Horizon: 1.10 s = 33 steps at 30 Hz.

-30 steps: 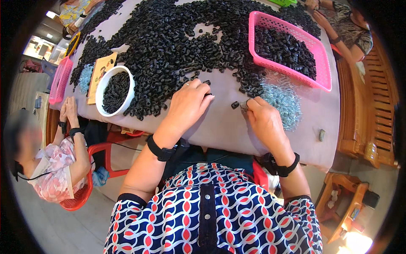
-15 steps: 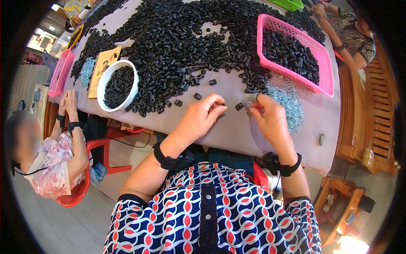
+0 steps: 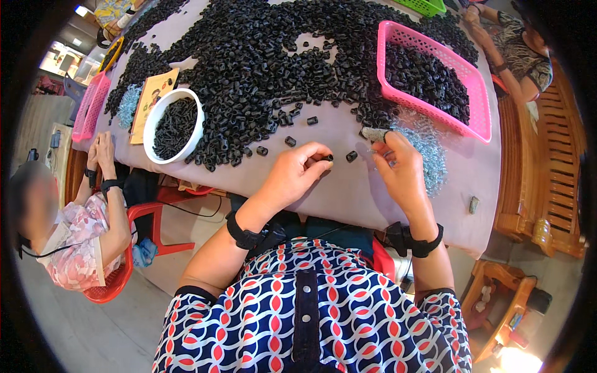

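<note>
My left hand [image 3: 297,173] is closed in a pinch over the near part of the table, with a small black cylindrical piece [image 3: 328,158] at its fingertips. To its right, my right hand [image 3: 399,169] has curled fingers beside a pile of small clear bluish parts [image 3: 428,155]. A grey wrap [image 3: 375,133] covers one of its fingertips, which points left. What lies between thumb and fingers is too small to make out. One loose black piece [image 3: 352,156] rests on the cloth between my hands. A wide heap of black pieces [image 3: 261,81] spreads beyond them.
A white bowl [image 3: 196,127] of thin black parts stands at the left, next to a booklet [image 3: 147,102]. At the right, a pink basket [image 3: 482,127] holds black pieces. A small grey roll [image 3: 474,204] lies near the table's right edge. Other people sit left and right.
My right hand has shifted slightly right, and its wrapped finger now extends left. My left hand has turned a little, showing more of the black piece.
</note>
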{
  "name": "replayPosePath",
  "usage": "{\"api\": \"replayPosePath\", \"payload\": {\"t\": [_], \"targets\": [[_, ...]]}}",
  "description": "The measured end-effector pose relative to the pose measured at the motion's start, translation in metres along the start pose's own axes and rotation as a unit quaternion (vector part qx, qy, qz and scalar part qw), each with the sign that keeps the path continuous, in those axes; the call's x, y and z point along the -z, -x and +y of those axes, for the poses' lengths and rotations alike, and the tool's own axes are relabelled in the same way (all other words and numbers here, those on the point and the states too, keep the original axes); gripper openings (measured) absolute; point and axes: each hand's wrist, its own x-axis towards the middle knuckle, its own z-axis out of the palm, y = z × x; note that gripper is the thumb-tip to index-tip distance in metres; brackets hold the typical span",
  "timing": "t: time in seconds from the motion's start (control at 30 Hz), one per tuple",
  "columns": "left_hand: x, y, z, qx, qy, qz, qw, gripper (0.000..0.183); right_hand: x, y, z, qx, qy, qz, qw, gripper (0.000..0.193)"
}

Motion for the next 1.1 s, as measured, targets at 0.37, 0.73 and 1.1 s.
{"api": "replayPosePath", "payload": {"t": [0.37, 0.73, 1.1], "targets": [[0.001, -0.001, -0.001, 0.009, -0.018, 0.002, 1.0, 0.016, 0.013, 0.005, -0.006, -0.027, -0.063, 0.079, 0.994, 0.011], [0.0, -0.002, -0.002, 0.0, -0.013, 0.003, 1.0, 0.016, 0.01, 0.014, 0.005, 0.015, 0.07, 0.001, 0.997, 0.008], [0.003, -0.001, 0.0, 0.007, 0.011, 0.0, 1.0, 0.017, -0.014, -0.026, 0.001, 0.142, 0.187, -0.055, 0.97, 0.011]]}}
